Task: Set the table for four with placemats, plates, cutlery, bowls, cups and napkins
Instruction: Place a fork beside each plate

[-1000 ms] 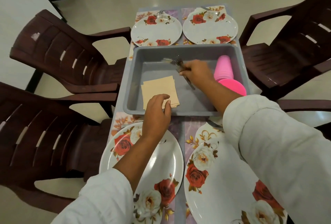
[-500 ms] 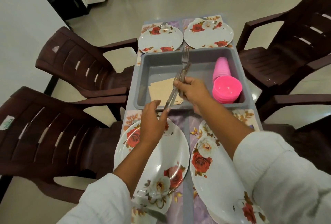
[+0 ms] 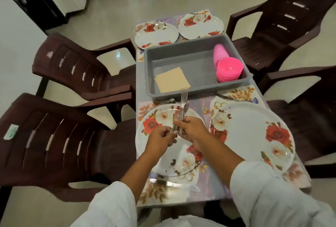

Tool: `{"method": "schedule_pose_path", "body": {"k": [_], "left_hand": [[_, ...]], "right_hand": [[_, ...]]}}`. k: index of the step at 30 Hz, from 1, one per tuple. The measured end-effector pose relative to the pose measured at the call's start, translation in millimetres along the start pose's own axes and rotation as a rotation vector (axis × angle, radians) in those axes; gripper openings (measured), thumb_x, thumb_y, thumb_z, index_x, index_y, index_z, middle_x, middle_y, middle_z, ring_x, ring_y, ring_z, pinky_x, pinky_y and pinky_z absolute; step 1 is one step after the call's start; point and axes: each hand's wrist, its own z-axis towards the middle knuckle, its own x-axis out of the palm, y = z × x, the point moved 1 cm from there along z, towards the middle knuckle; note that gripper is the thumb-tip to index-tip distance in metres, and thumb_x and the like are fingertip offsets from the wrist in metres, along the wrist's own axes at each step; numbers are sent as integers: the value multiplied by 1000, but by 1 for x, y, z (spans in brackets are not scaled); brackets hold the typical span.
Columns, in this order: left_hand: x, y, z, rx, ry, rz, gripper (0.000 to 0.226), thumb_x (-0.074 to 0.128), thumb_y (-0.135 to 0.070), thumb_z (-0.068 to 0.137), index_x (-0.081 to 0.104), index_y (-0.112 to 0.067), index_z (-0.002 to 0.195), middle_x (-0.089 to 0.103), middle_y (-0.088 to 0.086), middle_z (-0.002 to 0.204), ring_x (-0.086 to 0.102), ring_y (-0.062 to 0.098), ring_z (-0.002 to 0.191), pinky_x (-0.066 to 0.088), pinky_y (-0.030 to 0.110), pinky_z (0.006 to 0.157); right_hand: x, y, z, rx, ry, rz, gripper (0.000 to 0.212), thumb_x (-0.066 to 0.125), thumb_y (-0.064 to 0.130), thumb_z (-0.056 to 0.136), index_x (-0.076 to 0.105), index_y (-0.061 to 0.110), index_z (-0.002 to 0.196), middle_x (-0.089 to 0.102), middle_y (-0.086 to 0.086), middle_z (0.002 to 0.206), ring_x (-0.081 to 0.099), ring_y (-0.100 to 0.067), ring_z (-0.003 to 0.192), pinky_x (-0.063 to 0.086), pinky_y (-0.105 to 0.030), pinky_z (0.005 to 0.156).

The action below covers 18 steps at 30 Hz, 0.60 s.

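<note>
- The right hand (image 3: 192, 130) is gripping the cutlery bundle (image 3: 182, 108) by its handles, above the near-left plate (image 3: 163, 161), with a fork's tines pointing at the far edge.
- The left hand (image 3: 160, 138) is pinching one handle end, apparently separating a single piece.
- The cutlery is likely handling as stiff, light, smooth metal that slides piece against piece, so pinching mid-handle is looking safest.
- The grey tray (image 3: 163, 96) mid-desk is holding napkins (image 3: 171, 79), pink bowls (image 3: 229, 68) and pink cups (image 3: 220, 52).
- A knife (image 3: 174, 184) is lying along the near edge.
- The near-right plate (image 3: 251, 136) is crowding the strip between the plates, so a laid piece is risking a clink against the rims.
</note>
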Motion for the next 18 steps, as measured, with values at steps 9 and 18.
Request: {"method": "schedule_pose_path", "body": {"k": [9,18], "left_hand": [[-49,37,-41,-57,117,-102,18,68,-18,96,64,-1,91,74,16,79,75,25,76,59,38,73],[-54,47,-74,-152,208,-196,29,65,-30,98,66,-1,103,77,15,86,67,20,59,53,28,46]], "right_hand": [[54,-60,-45,12,-143,84,17,74,21,92,75,6,101,78,-13,94,71,-15,71,59,-26,67],[57,-85,-79,-57,-142,195,24,72,20,93,75,5,111,75,-21,106,68,-30,91,60,-41,82]]}}
